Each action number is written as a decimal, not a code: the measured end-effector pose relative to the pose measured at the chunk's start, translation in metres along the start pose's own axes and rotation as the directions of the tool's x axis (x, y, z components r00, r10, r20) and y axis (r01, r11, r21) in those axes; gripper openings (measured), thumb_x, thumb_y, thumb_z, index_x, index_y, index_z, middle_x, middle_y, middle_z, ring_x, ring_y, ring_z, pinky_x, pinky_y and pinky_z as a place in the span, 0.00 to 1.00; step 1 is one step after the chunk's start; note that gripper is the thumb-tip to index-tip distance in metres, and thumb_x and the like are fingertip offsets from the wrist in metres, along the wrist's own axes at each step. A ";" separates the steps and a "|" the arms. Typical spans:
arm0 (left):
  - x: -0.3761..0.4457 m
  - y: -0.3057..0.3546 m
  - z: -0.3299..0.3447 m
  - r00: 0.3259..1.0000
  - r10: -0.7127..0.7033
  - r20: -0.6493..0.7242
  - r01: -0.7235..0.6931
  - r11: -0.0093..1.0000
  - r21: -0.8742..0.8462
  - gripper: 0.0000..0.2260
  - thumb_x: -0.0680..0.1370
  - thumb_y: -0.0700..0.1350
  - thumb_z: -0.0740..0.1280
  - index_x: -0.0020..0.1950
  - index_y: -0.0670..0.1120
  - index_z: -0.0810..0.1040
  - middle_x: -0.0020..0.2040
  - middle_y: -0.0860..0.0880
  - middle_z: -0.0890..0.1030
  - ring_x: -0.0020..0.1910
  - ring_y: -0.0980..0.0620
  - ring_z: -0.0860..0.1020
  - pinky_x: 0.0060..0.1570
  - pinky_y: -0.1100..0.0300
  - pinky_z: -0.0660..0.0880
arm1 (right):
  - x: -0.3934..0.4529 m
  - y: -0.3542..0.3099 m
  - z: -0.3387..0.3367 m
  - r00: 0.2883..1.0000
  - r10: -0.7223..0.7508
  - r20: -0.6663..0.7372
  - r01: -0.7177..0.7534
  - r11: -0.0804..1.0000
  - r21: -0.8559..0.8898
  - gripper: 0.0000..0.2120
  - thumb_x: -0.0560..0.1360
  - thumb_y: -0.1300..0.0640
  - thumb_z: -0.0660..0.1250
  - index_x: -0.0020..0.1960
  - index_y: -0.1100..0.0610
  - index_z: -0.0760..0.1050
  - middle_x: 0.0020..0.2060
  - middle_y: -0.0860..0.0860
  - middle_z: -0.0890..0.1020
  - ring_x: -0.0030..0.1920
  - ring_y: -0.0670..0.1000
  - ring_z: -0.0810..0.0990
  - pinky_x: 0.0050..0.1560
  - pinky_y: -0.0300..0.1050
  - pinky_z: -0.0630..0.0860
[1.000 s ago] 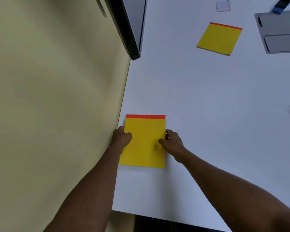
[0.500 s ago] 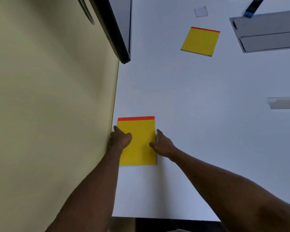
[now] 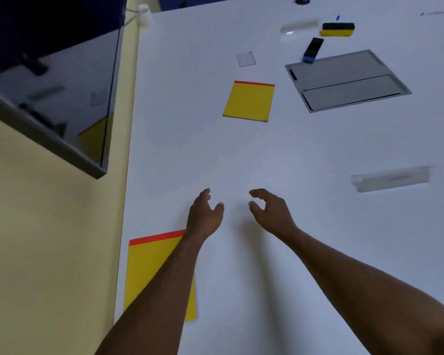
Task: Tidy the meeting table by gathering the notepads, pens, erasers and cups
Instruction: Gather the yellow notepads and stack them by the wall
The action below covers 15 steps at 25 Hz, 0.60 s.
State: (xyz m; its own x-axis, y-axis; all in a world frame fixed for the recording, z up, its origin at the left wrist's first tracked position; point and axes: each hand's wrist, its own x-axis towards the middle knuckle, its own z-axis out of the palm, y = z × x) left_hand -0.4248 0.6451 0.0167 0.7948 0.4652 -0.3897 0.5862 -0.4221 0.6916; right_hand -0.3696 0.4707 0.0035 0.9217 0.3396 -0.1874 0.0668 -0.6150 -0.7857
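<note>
A yellow notepad with a red top strip [image 3: 149,267] lies at the table's near left edge, partly under my left forearm. My left hand [image 3: 205,213] and my right hand [image 3: 272,211] hover side by side over bare table beyond it, fingers loosely curled, holding nothing. A second yellow notepad [image 3: 249,101] lies further out. Far back rest a yellow-and-black eraser [image 3: 338,29], a blue-and-black eraser [image 3: 313,50] and a blue pen [image 3: 440,12].
The white table [image 3: 241,162] meets a cream wall on the left, where a dark screen [image 3: 49,98] overhangs. A grey cable hatch [image 3: 346,80] is set into the table. A clear nameplate [image 3: 391,178], a small clear square [image 3: 246,58] and a clear case [image 3: 299,26] lie around.
Both hands have let go of the near notepad and moved forward over the table. The view has tilted up, showing the erasers and the pen.
</note>
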 end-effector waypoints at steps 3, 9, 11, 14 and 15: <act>0.044 0.037 0.013 0.999 0.031 -0.020 -0.031 1.000 -0.007 0.26 0.79 0.48 0.66 0.75 0.48 0.63 0.71 0.48 0.71 0.69 0.48 0.71 0.63 0.58 0.67 | 0.047 0.025 -0.033 0.996 0.055 -0.077 -0.050 0.997 0.065 0.15 0.76 0.55 0.66 0.63 0.54 0.76 0.59 0.46 0.81 0.61 0.46 0.77 0.56 0.36 0.67; 0.140 0.093 0.037 0.996 0.063 -0.062 -0.060 0.997 0.052 0.27 0.78 0.48 0.66 0.76 0.46 0.63 0.74 0.45 0.68 0.71 0.46 0.68 0.68 0.56 0.64 | 0.141 0.060 -0.075 0.987 0.096 -0.132 -0.081 0.990 0.113 0.15 0.76 0.56 0.66 0.62 0.54 0.76 0.57 0.45 0.81 0.58 0.48 0.78 0.55 0.38 0.71; 0.174 0.106 0.045 0.994 0.080 -0.077 -0.073 0.993 0.091 0.28 0.78 0.48 0.67 0.76 0.45 0.62 0.75 0.44 0.65 0.73 0.46 0.66 0.69 0.56 0.62 | 0.175 0.068 -0.081 0.986 0.092 -0.139 -0.077 0.990 0.114 0.15 0.76 0.56 0.67 0.62 0.55 0.75 0.58 0.47 0.81 0.58 0.49 0.78 0.56 0.40 0.71; 0.223 0.121 0.053 0.994 0.069 -0.088 -0.057 0.990 0.127 0.30 0.77 0.50 0.68 0.76 0.44 0.62 0.76 0.44 0.64 0.74 0.46 0.64 0.70 0.55 0.61 | 0.224 0.072 -0.085 0.985 0.107 -0.135 -0.079 0.976 0.201 0.17 0.76 0.56 0.66 0.64 0.56 0.74 0.60 0.48 0.80 0.60 0.49 0.78 0.57 0.38 0.70; 0.239 0.125 0.055 0.994 0.054 -0.093 -0.043 0.992 0.123 0.31 0.77 0.51 0.68 0.76 0.44 0.62 0.76 0.44 0.64 0.74 0.46 0.64 0.70 0.55 0.62 | 0.239 0.072 -0.086 0.986 0.111 -0.126 -0.075 0.964 0.255 0.17 0.77 0.56 0.66 0.65 0.55 0.74 0.61 0.48 0.79 0.61 0.49 0.77 0.58 0.38 0.69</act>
State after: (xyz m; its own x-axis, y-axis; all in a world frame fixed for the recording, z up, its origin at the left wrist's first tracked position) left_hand -0.1531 0.6603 -0.0235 0.8074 0.5118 -0.2936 0.5666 -0.5337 0.6277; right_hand -0.1115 0.4463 -0.0465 0.9641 0.1773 -0.1974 -0.1027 -0.4368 -0.8937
